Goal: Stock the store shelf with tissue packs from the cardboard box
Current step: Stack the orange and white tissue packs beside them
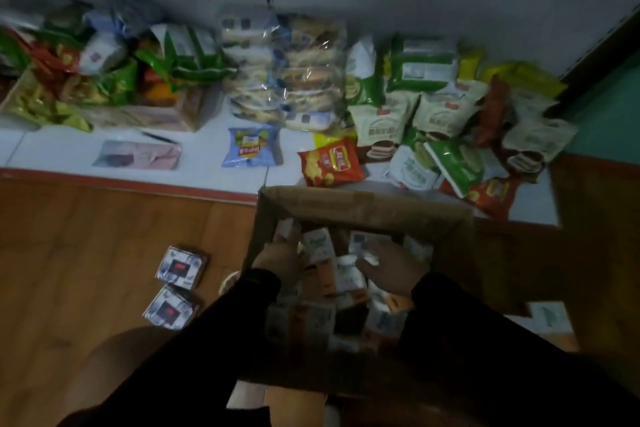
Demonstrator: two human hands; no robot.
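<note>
While both hands are reaching into the cardboard box (363, 208), the left hand (278, 255) and right hand (389, 270) are flanking an upright tissue pack (320, 248) — the left lying nearer. Neither grip is grasping anything — fingers are lying loose.

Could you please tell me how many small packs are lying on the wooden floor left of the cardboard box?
2: one pack nearer the shelf, the other pack just below it. More may be hidden.

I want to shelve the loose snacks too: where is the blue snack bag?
In the head view the blue snack bag lies flat on the white shelf, left of the red chip bag and beyond the cardboard box.
</note>
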